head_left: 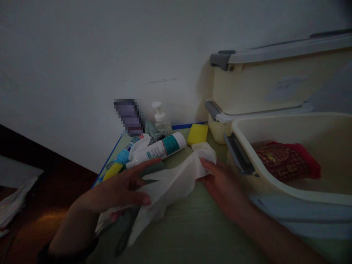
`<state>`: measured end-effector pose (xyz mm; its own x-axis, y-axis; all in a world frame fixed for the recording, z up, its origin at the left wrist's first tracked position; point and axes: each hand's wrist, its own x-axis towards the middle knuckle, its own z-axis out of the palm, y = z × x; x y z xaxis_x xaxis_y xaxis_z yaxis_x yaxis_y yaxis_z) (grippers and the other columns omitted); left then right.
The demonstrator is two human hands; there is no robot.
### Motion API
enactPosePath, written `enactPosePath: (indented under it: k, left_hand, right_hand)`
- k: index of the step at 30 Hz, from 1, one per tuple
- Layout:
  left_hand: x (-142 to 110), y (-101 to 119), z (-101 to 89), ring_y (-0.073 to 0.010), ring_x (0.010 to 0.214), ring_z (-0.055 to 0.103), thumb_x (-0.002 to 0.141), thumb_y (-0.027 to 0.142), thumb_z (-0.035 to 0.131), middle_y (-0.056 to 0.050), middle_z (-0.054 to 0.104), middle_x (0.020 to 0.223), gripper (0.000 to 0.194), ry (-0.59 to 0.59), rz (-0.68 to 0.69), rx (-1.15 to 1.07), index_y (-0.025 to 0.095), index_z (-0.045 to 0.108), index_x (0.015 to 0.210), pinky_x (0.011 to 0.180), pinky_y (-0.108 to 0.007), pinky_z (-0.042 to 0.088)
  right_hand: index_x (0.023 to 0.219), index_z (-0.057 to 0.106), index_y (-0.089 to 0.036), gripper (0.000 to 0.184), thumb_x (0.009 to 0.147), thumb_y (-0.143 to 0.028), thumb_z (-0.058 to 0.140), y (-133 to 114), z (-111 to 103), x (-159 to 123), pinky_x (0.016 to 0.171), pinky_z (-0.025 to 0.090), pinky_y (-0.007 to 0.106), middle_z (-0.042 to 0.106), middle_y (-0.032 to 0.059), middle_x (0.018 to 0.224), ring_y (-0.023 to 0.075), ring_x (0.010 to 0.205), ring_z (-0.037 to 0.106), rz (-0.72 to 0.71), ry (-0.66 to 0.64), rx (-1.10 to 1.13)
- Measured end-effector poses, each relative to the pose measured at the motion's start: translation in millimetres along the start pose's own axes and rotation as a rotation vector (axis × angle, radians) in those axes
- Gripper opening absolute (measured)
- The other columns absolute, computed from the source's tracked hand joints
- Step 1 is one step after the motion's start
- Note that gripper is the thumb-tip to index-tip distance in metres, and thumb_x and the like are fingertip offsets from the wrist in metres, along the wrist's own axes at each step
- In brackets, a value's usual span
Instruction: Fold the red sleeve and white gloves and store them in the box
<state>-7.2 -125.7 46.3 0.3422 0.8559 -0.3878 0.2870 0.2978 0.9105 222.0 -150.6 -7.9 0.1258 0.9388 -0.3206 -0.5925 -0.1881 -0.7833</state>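
A thin white wipe (176, 179) stretches between my hands above the table (192, 227); tissue or cloth, I cannot tell which. My right hand (220, 183) pinches its bunched upper end between thumb and fingers. At the other end, my left hand (121, 187) has its index finger stretched out and its thumb apart, lying against the wipe. Below that hand, a white piece (106, 220) and a narrow dark object (126, 233) are partly hidden. Just beyond the hands lies a white tube with a green band (170, 145). Behind the wipe sits a yellow sponge (197, 134).
A clear pump bottle (162, 123) and a blurred-out phone-like screen (129, 117) stand by the wall. A blue packet (123, 156) lies at left. On the right, an open cream bin (275, 190) holds a dark red packet (286, 161); lidded boxes (264, 84) are stacked behind.
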Motion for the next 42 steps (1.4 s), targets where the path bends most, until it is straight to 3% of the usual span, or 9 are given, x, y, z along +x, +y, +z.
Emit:
enactPosePath:
  k: [3,8,11,14,17,23,26,31,42]
  left_hand:
    - [4.8,1.2,-2.8,-0.0064,0.035,0.039,0.068,0.024,0.073,0.005,0.060,0.055,0.075,-0.057,-0.011,0.254,0.031,0.041,0.135,0.031,-0.012,0.025]
    - [8.2,2.2,-5.5,-0.0100,0.042,0.042,0.075,0.033,0.066,0.005,0.052,0.048,0.044,0.125,0.153,0.352,0.024,0.061,0.118,0.037,-0.015,0.030]
    - [5.5,2.8,1.1,-0.0184,0.065,0.059,0.077,0.036,0.064,-0.003,0.066,0.072,0.031,0.233,0.291,0.460,0.022,0.069,0.104,0.055,-0.022,0.046]
    - [3.2,2.1,15.5,-0.0247,0.095,0.059,0.076,0.030,0.067,-0.005,0.067,0.101,0.023,0.308,0.521,0.594,0.024,0.070,0.098,0.084,-0.029,0.045]
    - [0.5,-1.6,32.2,-0.0267,0.104,0.055,0.075,0.025,0.066,-0.006,0.063,0.111,0.029,0.253,0.655,0.592,0.024,0.065,0.105,0.093,-0.032,0.040]
    - [-4.1,-13.5,46.9,-0.0259,0.116,0.048,0.079,0.024,0.062,-0.008,0.051,0.127,0.055,0.018,0.581,0.507,0.025,0.037,0.128,0.095,-0.035,0.040]
    - [-2.9,-15.2,48.5,-0.0225,0.107,0.053,0.081,0.026,0.060,-0.006,0.055,0.116,0.046,-0.012,0.614,0.432,0.025,0.039,0.123,0.087,-0.030,0.044]
    - [2.3,-10.0,51.9,-0.0151,0.076,0.054,0.085,0.025,0.055,-0.002,0.055,0.084,0.008,-0.084,0.606,0.429,0.017,0.058,0.086,0.069,-0.025,0.044]
    - [7.7,-20.1,53.1,-0.0061,0.048,0.046,0.077,0.040,0.066,0.005,0.051,0.059,0.030,-0.067,0.358,-0.279,0.018,0.046,0.075,0.043,-0.013,0.035]
  right_hand:
    - [0.092,0.064,-0.020,0.019,0.073,-0.024,0.064,-1.3,0.1,1.8,0.072,0.050,0.030,0.069,0.0032,0.095,0.0188,0.088,0.063,0.037,-0.009,0.091]
    - [0.090,0.066,-0.020,0.019,0.072,-0.027,0.066,-5.8,3.7,-3.9,0.077,0.051,0.032,0.072,0.0020,0.087,0.0201,0.088,0.066,0.095,-0.084,0.189]
    - [0.092,0.066,-0.023,0.024,0.068,-0.025,0.067,-9.4,6.6,-11.5,0.073,0.053,0.033,0.072,0.0011,0.086,0.0206,0.085,0.067,0.148,-0.196,0.231]
    - [0.090,0.069,-0.024,0.023,0.067,-0.028,0.068,-9.7,7.3,-17.9,0.068,0.052,0.030,0.072,0.0012,0.085,0.0201,0.081,0.067,0.204,-0.344,0.181]
    - [0.086,0.071,-0.025,0.019,0.072,-0.037,0.067,-5.4,5.7,-23.3,0.064,0.051,0.027,0.072,0.0015,0.083,0.0187,0.078,0.066,0.219,-0.440,0.094]
    - [0.081,0.072,-0.023,0.024,0.075,-0.045,0.065,-0.9,2.5,-32.2,0.063,0.044,0.023,0.069,0.0020,0.084,0.0149,0.076,0.059,0.194,-0.383,-0.084]
    - [0.090,0.068,-0.025,0.023,0.073,-0.041,0.068,-4.0,3.2,-32.2,0.062,0.042,0.022,0.065,-0.0006,0.088,0.0131,0.075,0.056,0.165,-0.332,-0.092]
    - [0.082,0.063,-0.023,0.017,0.076,-0.039,0.064,-8.0,5.2,-26.9,0.055,0.038,0.019,0.056,-0.0035,0.072,0.0099,0.066,0.049,0.099,-0.255,-0.122]
    - [0.093,0.055,-0.028,0.026,0.072,-0.028,0.070,-10.9,8.8,-26.5,0.049,0.042,0.017,0.056,-0.0055,0.068,0.0091,0.060,0.052,0.109,-0.177,0.098]
